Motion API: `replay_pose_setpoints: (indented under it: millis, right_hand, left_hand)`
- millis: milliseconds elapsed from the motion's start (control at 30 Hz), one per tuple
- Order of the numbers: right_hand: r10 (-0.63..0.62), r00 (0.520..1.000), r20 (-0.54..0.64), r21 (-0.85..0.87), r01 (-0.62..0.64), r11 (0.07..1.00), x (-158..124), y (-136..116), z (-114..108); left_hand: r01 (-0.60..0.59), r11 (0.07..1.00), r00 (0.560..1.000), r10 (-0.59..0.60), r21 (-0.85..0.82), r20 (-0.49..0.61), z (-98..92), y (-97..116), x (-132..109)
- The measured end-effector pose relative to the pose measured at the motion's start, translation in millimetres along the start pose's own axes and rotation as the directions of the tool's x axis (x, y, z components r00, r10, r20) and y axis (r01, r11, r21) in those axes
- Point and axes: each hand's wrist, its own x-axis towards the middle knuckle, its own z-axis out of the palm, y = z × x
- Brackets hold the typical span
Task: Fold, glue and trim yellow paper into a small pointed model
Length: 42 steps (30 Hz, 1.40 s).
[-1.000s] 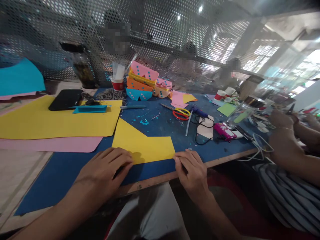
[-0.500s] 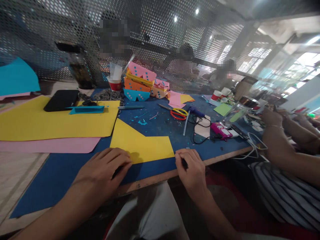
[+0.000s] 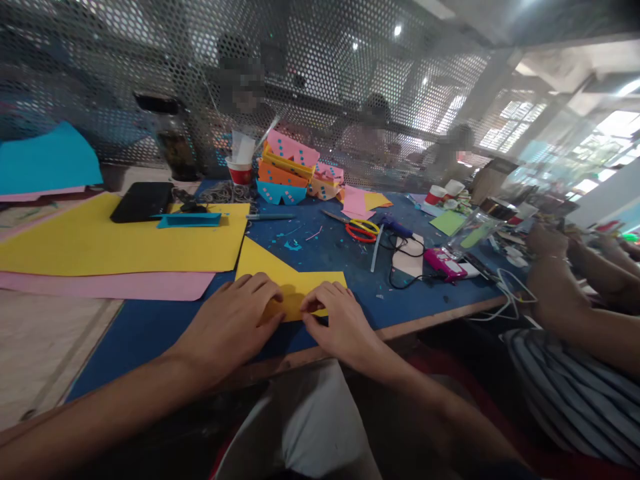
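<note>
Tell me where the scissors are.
In the head view, the scissors lie right of centre on the blue surface, beyond the right hand, just left of the glue gun.

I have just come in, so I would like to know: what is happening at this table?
A person has both bare hands on a yellow paper piece lying on the blue mat. The left hand rests over its near part, and the right hand has its fingertips close by, at the near edge. Beyond the piece, the scissors lie untouched. Folded, colourful paper shapes stand farther back. At the right, another person's arm is visible.
</note>
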Motion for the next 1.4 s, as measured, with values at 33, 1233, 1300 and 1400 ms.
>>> replay_pose_setpoints:
  millis: [33,1233,1300,1400]
  right_hand:
    - [0.019,1.000,0.014,-0.004,-0.018,1.000,2,0,1]
    - [0.106,0.994,-0.040,-0.007,-0.106,0.994,-3,19,-14]
    - [0.121,0.992,-0.042,-0.003,-0.121,0.993,-5,22,-17]
    - [0.129,0.990,-0.058,-0.005,-0.129,0.992,-8,28,-23]
  left_hand:
    - [0.009,1.000,1.000,-0.010,-0.015,-0.011,2.5,1,2]
    - [0.124,0.988,0.992,-0.126,-0.095,-0.024,17.4,15,11]
    - [0.124,0.988,0.991,-0.128,-0.093,-0.030,17.1,15,11]
    - [0.131,0.988,0.990,-0.134,-0.082,-0.032,17.0,14,12]
